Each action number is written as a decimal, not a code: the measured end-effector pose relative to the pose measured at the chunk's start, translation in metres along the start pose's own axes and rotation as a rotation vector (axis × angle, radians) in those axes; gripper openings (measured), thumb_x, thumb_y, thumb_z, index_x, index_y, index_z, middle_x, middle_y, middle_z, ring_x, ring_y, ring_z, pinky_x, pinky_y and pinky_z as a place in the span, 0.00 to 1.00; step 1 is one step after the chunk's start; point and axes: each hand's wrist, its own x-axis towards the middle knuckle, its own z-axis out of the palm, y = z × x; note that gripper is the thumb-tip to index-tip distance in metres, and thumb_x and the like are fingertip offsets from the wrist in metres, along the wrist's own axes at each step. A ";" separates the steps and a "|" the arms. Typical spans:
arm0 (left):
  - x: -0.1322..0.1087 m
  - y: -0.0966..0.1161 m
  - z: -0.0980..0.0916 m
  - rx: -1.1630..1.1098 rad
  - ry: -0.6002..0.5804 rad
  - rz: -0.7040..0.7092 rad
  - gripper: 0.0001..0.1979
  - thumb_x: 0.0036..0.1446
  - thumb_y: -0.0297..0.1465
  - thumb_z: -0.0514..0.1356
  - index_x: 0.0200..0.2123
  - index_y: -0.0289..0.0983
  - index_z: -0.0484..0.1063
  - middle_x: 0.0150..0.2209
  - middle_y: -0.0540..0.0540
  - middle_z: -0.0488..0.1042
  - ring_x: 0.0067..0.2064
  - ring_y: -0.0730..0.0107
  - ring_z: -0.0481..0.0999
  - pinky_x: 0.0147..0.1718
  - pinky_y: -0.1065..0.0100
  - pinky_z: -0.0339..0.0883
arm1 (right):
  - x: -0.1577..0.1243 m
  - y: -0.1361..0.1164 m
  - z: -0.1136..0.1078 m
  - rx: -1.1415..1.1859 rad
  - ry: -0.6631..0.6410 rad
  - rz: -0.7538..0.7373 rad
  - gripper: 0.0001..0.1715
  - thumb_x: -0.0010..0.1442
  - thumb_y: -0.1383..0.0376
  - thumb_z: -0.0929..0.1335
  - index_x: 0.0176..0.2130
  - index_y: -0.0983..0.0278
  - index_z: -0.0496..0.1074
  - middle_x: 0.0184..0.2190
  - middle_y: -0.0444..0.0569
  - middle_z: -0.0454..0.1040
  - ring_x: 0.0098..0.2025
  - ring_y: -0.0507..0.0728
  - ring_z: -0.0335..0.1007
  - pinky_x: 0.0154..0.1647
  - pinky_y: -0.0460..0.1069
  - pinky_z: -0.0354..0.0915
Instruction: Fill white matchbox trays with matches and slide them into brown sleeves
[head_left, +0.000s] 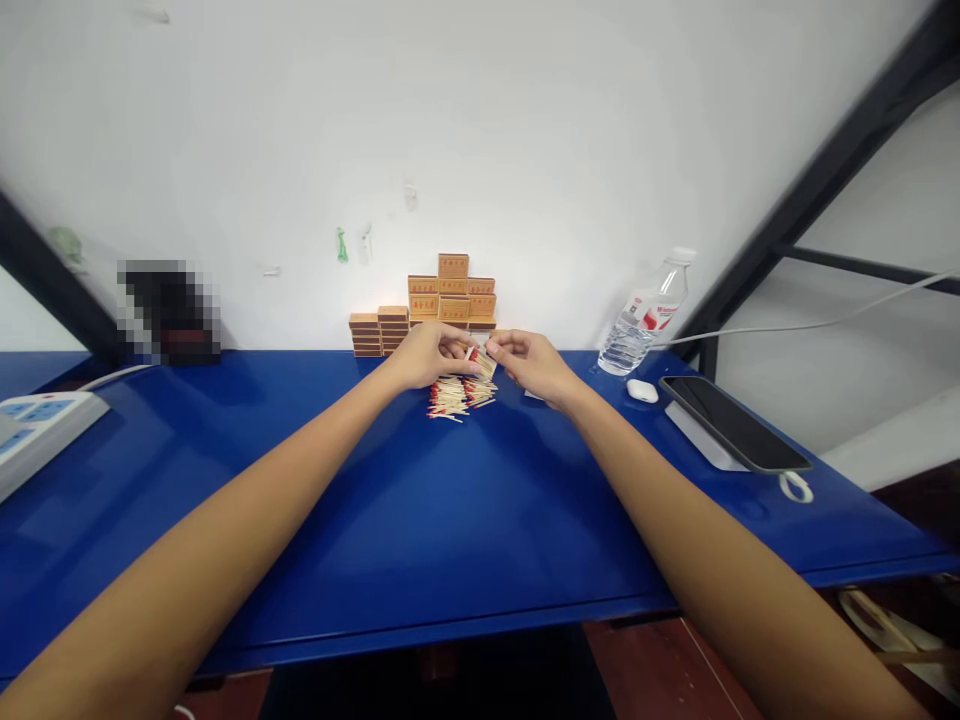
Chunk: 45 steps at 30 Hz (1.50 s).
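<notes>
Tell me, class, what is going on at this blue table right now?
A person has both hands at the far side of a blue table. The left hand and right hand together hold a small bundle of matches over a pile of loose matches. Matchboxes are stacked against the wall just behind. A water bottle, a white earbud case and a phone sit to the right.

Your left hand (pixel 429 356) and right hand (pixel 531 364) cover the small thing held between them; too small to tell whether it is a matchbox tray. Pixelated dark object (pixel 169 310) at the wall: unidentifiable. Power strip (pixel 37 425) cut off at left edge. Matchbox stack (pixel 442 300) print illegible.
</notes>
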 end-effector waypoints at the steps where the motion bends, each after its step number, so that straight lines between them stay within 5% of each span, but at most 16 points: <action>1: -0.001 -0.001 0.000 -0.013 0.012 -0.003 0.28 0.47 0.43 0.77 0.47 0.32 0.82 0.32 0.44 0.82 0.31 0.68 0.77 0.32 0.67 0.68 | 0.000 0.000 -0.002 -0.012 0.001 0.004 0.31 0.56 0.40 0.75 0.38 0.64 0.76 0.30 0.45 0.76 0.25 0.49 0.57 0.23 0.46 0.54; 9: -0.010 -0.007 0.003 -0.030 0.067 -0.023 0.25 0.48 0.38 0.77 0.46 0.32 0.81 0.34 0.42 0.83 0.33 0.68 0.80 0.34 0.68 0.72 | -0.003 0.003 -0.012 -0.040 -0.157 0.095 0.23 0.60 0.46 0.74 0.35 0.63 0.77 0.26 0.46 0.75 0.22 0.49 0.58 0.19 0.44 0.52; 19: -0.013 -0.009 0.004 0.060 0.059 -0.004 0.07 0.62 0.29 0.66 0.42 0.35 0.83 0.37 0.44 0.85 0.37 0.66 0.82 0.39 0.66 0.74 | -0.002 0.006 -0.006 -0.198 -0.101 -0.013 0.22 0.61 0.48 0.74 0.37 0.64 0.75 0.25 0.46 0.75 0.24 0.52 0.67 0.23 0.46 0.62; 28: -0.014 -0.009 0.006 0.195 0.069 0.015 0.07 0.58 0.28 0.68 0.40 0.36 0.85 0.34 0.45 0.84 0.35 0.65 0.80 0.37 0.65 0.71 | -0.006 0.003 -0.006 -0.416 -0.073 -0.179 0.10 0.63 0.58 0.72 0.37 0.64 0.77 0.31 0.48 0.79 0.27 0.53 0.68 0.31 0.49 0.63; 45: -0.017 0.008 -0.006 0.239 0.026 0.079 0.07 0.52 0.29 0.70 0.36 0.37 0.84 0.30 0.46 0.81 0.28 0.71 0.74 0.30 0.68 0.66 | -0.017 -0.019 -0.012 -0.662 -0.106 -0.338 0.03 0.63 0.66 0.73 0.37 0.60 0.81 0.35 0.48 0.82 0.33 0.57 0.73 0.37 0.53 0.64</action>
